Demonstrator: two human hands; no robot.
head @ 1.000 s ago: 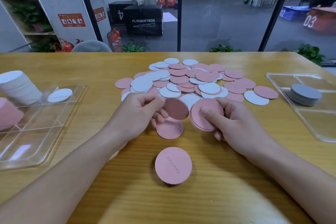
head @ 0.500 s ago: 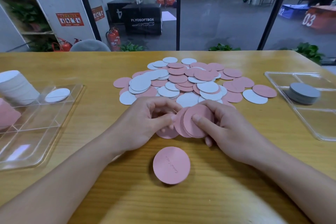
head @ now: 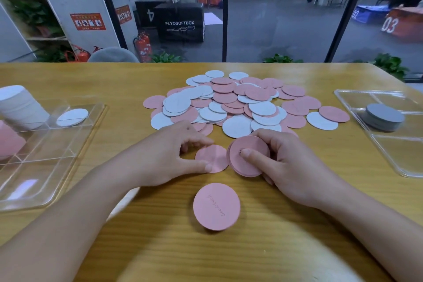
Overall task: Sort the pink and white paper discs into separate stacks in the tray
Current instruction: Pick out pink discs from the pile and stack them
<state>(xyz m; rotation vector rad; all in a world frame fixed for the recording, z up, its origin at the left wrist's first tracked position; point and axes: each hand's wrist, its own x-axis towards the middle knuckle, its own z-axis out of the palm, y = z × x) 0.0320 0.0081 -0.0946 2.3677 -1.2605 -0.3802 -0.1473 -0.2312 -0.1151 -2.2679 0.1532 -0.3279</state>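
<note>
Since these thin, light discs lie flat, I'd lift edges: my left hand (head: 174, 155) pinches one pink disc (head: 211, 158), my right hand (head: 281, 162) clamps a pink stack (head: 249, 158).

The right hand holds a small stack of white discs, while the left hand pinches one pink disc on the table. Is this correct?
Not quite: the head view shows the stack in the right hand is pink, not white. The left hand does pinch one pink disc on the table.
</note>
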